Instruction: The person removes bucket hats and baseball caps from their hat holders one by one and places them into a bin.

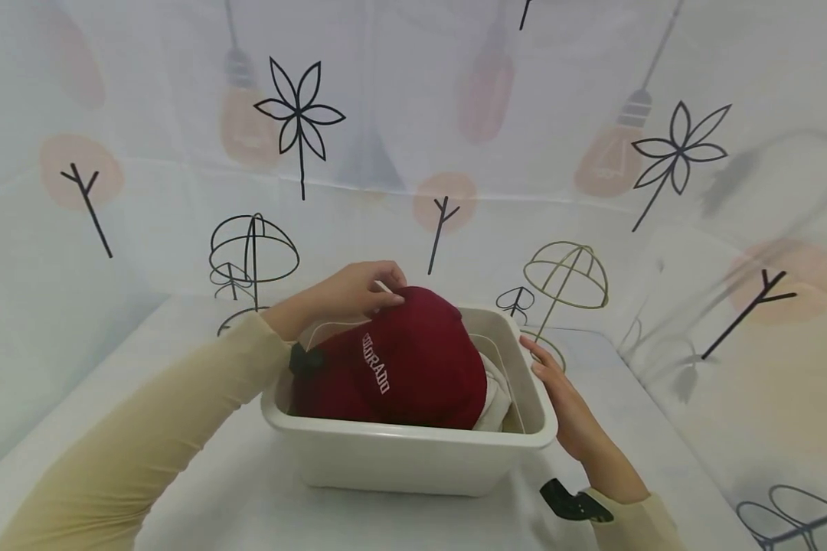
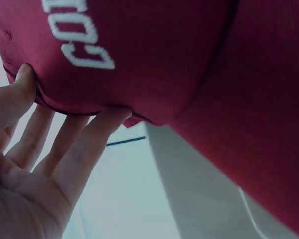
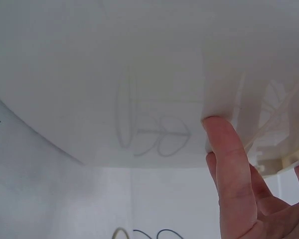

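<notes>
A dark red baseball cap with white "COLORADO" lettering lies tilted in a white plastic bin, its brim toward the left. My left hand reaches over the bin's left side and pinches the cap's edge near the top. In the left wrist view, the thumb lies on the red fabric and the other fingertips go behind its edge. Against the bin's right outer wall rests my right hand, its fingers fairly straight. Off-white fabric shows beside the cap, mostly hidden under it.
The bin stands on a white-covered table. Behind and at the sides hangs a white cloth printed with flowers, bulbs and twigs. Dark bands are around both wrists.
</notes>
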A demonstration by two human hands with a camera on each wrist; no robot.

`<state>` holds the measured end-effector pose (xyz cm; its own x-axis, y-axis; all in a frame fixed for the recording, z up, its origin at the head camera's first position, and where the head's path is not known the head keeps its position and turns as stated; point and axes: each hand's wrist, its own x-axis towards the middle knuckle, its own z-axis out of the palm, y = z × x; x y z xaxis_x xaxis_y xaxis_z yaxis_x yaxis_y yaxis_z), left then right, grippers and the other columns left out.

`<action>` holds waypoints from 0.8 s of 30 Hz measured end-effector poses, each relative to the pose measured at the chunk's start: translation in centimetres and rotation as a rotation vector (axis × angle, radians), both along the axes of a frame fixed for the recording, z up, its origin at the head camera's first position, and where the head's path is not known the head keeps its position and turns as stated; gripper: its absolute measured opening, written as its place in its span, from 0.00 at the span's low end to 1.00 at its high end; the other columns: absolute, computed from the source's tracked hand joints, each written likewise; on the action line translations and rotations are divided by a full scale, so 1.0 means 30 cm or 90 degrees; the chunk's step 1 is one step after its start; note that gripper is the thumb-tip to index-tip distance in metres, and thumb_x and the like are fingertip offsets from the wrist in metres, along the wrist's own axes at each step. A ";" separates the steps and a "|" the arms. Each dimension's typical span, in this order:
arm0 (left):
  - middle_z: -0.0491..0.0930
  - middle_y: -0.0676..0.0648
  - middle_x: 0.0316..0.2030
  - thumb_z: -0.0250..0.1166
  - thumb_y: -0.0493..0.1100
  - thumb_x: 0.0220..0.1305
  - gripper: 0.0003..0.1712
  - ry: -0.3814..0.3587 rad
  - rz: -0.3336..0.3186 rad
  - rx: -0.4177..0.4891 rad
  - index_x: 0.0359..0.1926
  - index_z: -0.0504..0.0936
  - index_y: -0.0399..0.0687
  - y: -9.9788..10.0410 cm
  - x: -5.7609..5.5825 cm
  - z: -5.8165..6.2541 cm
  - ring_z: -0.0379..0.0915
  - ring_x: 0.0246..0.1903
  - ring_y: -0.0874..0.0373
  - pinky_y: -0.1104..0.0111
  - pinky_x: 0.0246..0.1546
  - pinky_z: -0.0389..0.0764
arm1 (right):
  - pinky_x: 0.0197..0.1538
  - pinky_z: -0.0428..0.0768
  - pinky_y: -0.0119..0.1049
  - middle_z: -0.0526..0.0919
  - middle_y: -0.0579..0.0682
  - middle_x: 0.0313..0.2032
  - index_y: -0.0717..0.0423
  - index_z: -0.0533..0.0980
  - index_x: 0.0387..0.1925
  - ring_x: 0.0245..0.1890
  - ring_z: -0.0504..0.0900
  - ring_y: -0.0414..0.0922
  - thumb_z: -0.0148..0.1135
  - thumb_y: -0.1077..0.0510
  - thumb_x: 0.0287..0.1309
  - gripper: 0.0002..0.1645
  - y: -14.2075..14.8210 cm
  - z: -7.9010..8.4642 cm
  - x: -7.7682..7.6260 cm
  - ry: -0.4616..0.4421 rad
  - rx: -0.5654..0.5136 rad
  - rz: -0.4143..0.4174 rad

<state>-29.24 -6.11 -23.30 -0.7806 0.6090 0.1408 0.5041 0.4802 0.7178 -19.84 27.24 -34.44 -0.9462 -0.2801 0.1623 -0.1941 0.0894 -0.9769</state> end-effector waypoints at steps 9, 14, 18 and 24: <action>0.77 0.51 0.44 0.63 0.43 0.62 0.12 -0.005 0.008 0.016 0.46 0.76 0.53 0.045 0.012 -0.041 0.77 0.42 0.58 0.67 0.39 0.80 | 0.51 0.72 0.36 0.54 0.53 0.65 0.45 0.43 0.72 0.56 0.66 0.40 0.31 0.48 0.73 0.30 0.001 -0.008 -0.007 -0.001 0.001 -0.002; 0.76 0.54 0.43 0.67 0.46 0.57 0.14 0.075 -0.023 0.002 0.44 0.76 0.55 0.025 0.028 -0.027 0.74 0.45 0.62 0.66 0.46 0.76 | 0.52 0.72 0.36 0.52 0.53 0.65 0.46 0.43 0.72 0.57 0.65 0.40 0.31 0.47 0.73 0.30 -0.001 -0.007 -0.006 -0.001 0.009 -0.006; 0.75 0.55 0.40 0.71 0.46 0.52 0.16 0.162 -0.101 -0.016 0.43 0.78 0.54 0.006 0.050 -0.001 0.71 0.42 0.61 0.67 0.44 0.77 | 0.51 0.72 0.35 0.52 0.54 0.65 0.46 0.43 0.72 0.57 0.66 0.39 0.31 0.47 0.73 0.31 -0.001 -0.006 -0.003 -0.005 0.007 -0.006; 0.72 0.55 0.44 0.74 0.48 0.47 0.23 0.213 -0.234 -0.112 0.46 0.79 0.55 0.019 0.104 0.025 0.68 0.43 0.61 0.69 0.42 0.75 | 0.51 0.72 0.34 0.52 0.53 0.65 0.46 0.43 0.72 0.56 0.66 0.38 0.31 0.48 0.73 0.30 0.002 -0.005 -0.002 -0.002 0.001 -0.001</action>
<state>-26.13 -5.55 -22.55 -0.4411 0.8706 0.2178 0.8499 0.3273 0.4131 -19.89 27.30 -34.58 -0.9470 -0.2791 0.1593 -0.1913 0.0913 -0.9773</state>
